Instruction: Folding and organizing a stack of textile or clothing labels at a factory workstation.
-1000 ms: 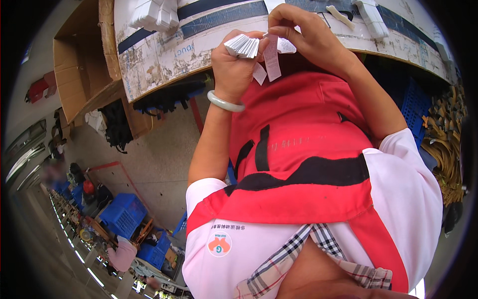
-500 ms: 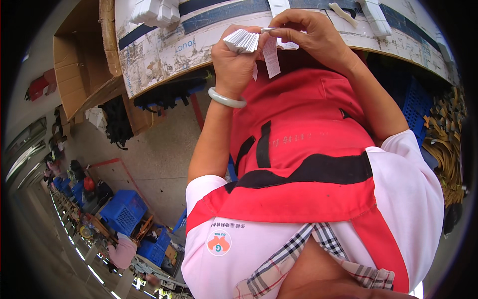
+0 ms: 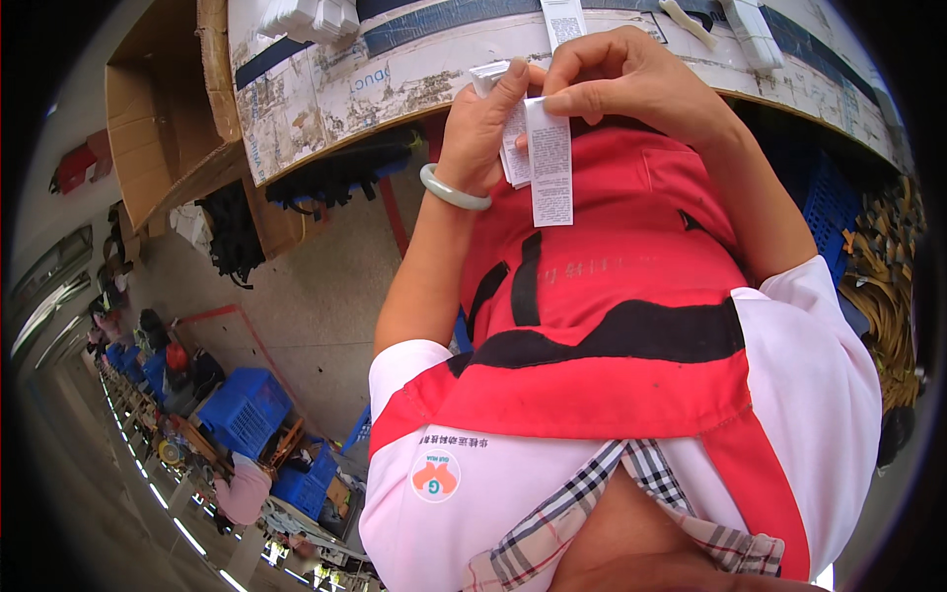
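Observation:
In my left hand [image 3: 480, 128] is a stack of white printed labels [image 3: 514, 148], its folded upper end showing between thumb and fingers. A jade-coloured bangle circles that wrist. Just to the right, my right hand [image 3: 631, 87] pinches the top of one long printed label [image 3: 551, 168] between thumb and forefinger. That label hangs down in front of my red apron, close beside the stack. Behind my right fingers, another printed strip [image 3: 563, 22] lies on the worn white worktable [image 3: 414, 77]. Some fingers of both hands are hidden behind the labels.
White bundles [image 3: 311, 18] lie at the table's far left, and another white bundle [image 3: 753, 35] at its far right beside a small pale tool-like piece [image 3: 688, 24]. An open cardboard box [image 3: 168, 118] adjoins the left edge. Blue crates [image 3: 244, 412] stand on the floor.
My left hand has turned, so the fanned ends of the stack no longer face up. A long label now hangs full length from my right hand, which has moved slightly lower.

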